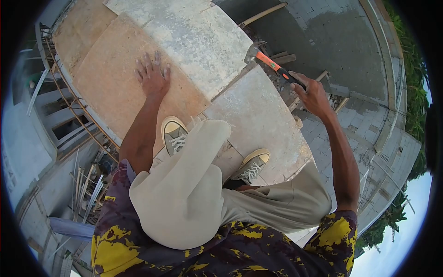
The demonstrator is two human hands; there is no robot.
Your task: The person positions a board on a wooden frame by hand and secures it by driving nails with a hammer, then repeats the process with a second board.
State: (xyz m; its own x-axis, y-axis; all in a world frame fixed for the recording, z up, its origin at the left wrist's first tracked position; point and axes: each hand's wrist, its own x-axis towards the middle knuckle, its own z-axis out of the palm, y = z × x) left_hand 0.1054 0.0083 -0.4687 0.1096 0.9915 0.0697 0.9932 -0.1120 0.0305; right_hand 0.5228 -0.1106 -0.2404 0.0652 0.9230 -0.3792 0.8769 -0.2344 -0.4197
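Hammer (273,64) in the right hand (314,92), handle end hidden

Head view: the right hand's fingers are curled closed around the black grip, covering its end. The hammer's metal head is beside the pale board's (198,37) edge; whether they touch, I cannot tell. The left hand (154,79) lies with fingers spread on the brown board (115,92), palm out of sight, gripping nothing visible. Trousers (184,194) hide part of both shoes (175,135). Scraps of wood (284,59) below the hammer are hard to make out.

Metal hammer head (252,51), matt boards (117,69)
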